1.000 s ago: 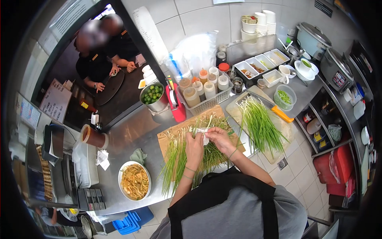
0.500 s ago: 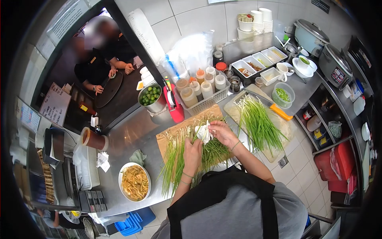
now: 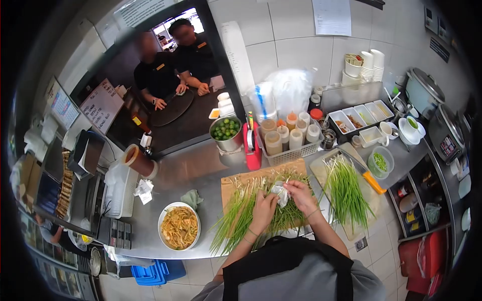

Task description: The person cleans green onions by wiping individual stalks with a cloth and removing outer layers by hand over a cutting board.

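Observation:
My left hand (image 3: 264,209) is closed, its fingertips against a crumpled white tissue (image 3: 280,192). My right hand (image 3: 301,197) pinches the same tissue from the other side. It could be paper or thin cloth. Beneath both hands, a wide layer of spring onions (image 3: 236,215) covers much of a brown cardboard sheet (image 3: 231,183), white root ends pointing away from me. Any single stalk in my fingers is too small to tell. To the right, a second bunch of spring onions (image 3: 348,190) lies on a pale cutting board (image 3: 370,200), beside an orange-handled knife (image 3: 374,182).
A bowl of cooked food (image 3: 179,227) stands left on the steel counter (image 3: 191,173). Behind the cardboard are a basket of sauce bottles (image 3: 291,154), a pot of green limes (image 3: 226,134) and a red tape dispenser (image 3: 251,150). Two people (image 3: 173,70) stand beyond the hatch.
The camera has turned, so the scene sits further right and lower. My left hand, earlier around green stalks, now meets my right hand at the white tissue.

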`<move>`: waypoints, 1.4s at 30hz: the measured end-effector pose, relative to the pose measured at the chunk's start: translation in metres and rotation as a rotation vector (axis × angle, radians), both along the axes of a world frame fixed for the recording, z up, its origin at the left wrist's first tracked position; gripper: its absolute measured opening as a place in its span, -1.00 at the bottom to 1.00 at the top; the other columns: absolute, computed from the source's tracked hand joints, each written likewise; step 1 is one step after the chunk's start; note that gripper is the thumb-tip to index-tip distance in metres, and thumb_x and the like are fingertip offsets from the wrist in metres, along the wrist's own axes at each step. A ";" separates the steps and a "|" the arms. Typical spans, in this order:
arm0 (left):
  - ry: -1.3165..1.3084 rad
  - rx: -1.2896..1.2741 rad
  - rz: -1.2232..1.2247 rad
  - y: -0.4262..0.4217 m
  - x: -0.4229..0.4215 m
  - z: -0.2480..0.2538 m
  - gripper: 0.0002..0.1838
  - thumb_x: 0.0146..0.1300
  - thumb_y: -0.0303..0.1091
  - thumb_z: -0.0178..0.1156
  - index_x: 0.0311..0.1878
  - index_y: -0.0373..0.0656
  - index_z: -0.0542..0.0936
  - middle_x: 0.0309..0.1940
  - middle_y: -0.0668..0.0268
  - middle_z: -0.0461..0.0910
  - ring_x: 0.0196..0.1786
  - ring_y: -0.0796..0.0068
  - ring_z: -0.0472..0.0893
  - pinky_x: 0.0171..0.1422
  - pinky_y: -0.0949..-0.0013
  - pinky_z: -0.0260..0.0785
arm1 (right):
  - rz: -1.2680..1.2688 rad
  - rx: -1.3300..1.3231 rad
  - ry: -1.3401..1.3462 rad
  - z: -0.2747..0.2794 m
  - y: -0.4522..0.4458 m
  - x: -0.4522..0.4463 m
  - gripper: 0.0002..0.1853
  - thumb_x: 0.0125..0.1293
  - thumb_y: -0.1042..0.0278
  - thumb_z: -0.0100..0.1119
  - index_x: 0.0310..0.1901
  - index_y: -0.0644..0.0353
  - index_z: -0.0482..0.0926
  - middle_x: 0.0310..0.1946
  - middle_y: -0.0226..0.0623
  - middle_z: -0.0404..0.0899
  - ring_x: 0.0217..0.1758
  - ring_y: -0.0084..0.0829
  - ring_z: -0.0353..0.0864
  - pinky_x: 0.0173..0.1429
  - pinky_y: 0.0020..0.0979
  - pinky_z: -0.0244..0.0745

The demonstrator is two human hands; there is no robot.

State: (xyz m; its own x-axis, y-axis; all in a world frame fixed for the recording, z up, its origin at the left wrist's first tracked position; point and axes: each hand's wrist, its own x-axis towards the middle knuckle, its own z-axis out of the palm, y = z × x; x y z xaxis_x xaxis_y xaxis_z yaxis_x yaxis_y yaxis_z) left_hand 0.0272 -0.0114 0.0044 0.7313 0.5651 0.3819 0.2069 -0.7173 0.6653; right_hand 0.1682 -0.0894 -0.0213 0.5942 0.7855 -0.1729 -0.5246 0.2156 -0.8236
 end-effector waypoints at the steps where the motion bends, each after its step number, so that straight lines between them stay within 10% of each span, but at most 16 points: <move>1: -0.039 -0.058 0.013 0.006 0.003 0.002 -0.90 0.18 -0.38 0.14 -0.30 -0.17 0.59 -0.40 0.15 0.29 -0.30 0.20 0.38 -0.22 0.27 0.26 | -0.005 -0.001 -0.003 -0.001 -0.002 0.003 -0.90 0.12 0.44 0.26 -0.32 0.22 0.58 -0.47 -0.52 0.54 -0.44 -0.71 0.40 -0.33 -0.65 0.26; 8: -0.134 -0.416 -0.033 0.031 -0.003 0.000 -0.79 0.30 -0.30 0.04 -0.22 -0.14 0.65 -0.49 0.42 0.30 -0.37 0.55 0.26 -0.25 0.52 0.17 | -0.061 -0.047 -0.014 0.008 -0.012 0.003 -0.81 0.22 0.38 0.17 -0.20 0.29 0.59 -0.33 -0.40 0.60 -0.32 -0.65 0.49 -0.22 -0.62 0.33; 20: -0.096 -0.549 -0.092 0.013 -0.002 -0.010 -0.81 0.30 -0.31 0.05 -0.26 -0.12 0.64 -0.49 0.42 0.25 -0.35 0.55 0.24 -0.21 0.52 0.13 | 0.087 -0.059 -0.126 0.015 0.000 -0.013 -0.86 0.17 0.40 0.21 -0.29 0.28 0.60 -0.35 -0.41 0.60 -0.30 -0.61 0.51 -0.15 -0.56 0.37; 30: -0.049 -0.553 -0.080 0.009 -0.016 -0.013 -0.80 0.29 -0.33 0.05 -0.31 -0.13 0.65 -0.52 0.43 0.22 -0.36 0.56 0.23 -0.24 0.53 0.11 | -0.364 -0.234 -0.985 0.005 0.005 -0.003 -0.96 0.06 0.44 0.16 -0.46 0.19 0.54 -0.46 -0.23 0.52 -0.33 -0.18 0.54 -0.23 -0.36 0.38; 42: 0.028 -0.347 0.040 0.014 -0.046 -0.006 -0.84 0.21 -0.30 0.13 -0.28 -0.09 0.67 -0.52 0.36 0.21 -0.37 0.50 0.26 -0.30 0.47 0.14 | -0.303 -0.629 -1.489 0.025 -0.005 0.024 -0.90 -0.01 0.35 0.23 -0.57 0.13 0.55 -0.48 -0.32 0.53 -0.28 -0.26 0.51 -0.13 -0.20 0.19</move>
